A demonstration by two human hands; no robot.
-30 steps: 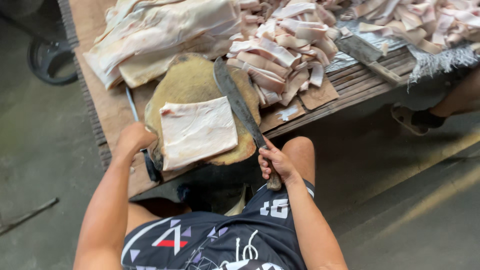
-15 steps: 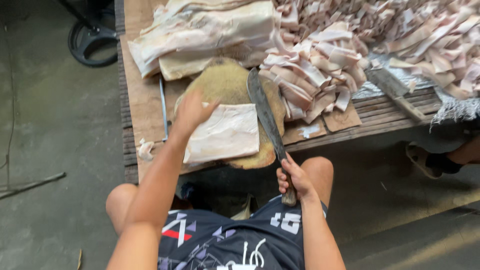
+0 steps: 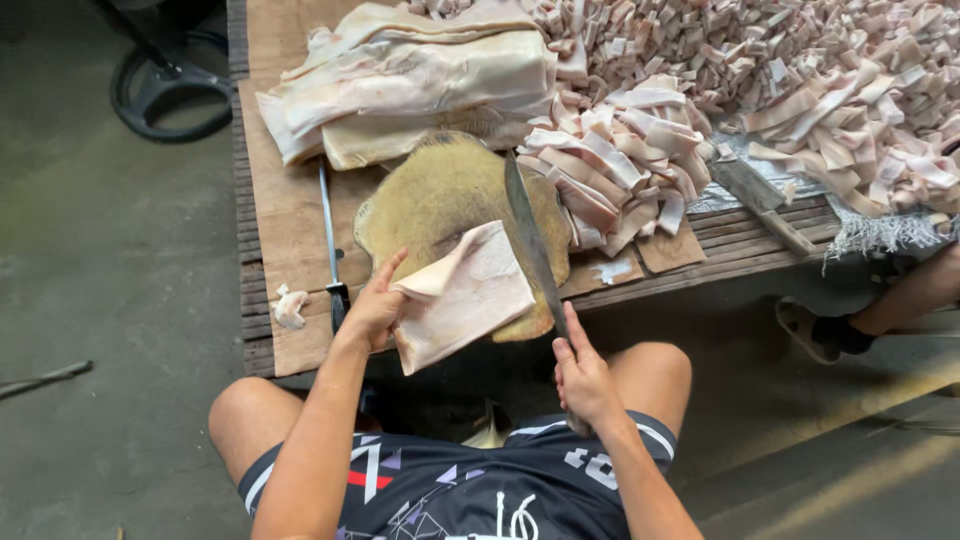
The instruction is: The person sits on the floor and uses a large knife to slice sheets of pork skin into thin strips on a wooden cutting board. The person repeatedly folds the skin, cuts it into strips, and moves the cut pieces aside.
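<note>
Desk (image 3: 290, 215) of wooden planks fills the upper half of the frame, heaped at upper right with cut strips (image 3: 630, 160) and at top centre with stacked slabs (image 3: 420, 75). I see a round chopping block (image 3: 440, 195) at centre. On its lower edge lies a pale slab of fat (image 3: 465, 295), long axis running lower left to upper right. My left hand (image 3: 372, 312) pinches its left edge, forefinger extended. My right hand (image 3: 582, 375), at lower centre, has its grip closed on a long cleaver (image 3: 530, 240), whose blade points toward the top of the frame, just beside the slab's right edge. A thin steel rod (image 3: 327, 235) lies left of the block.
</note>
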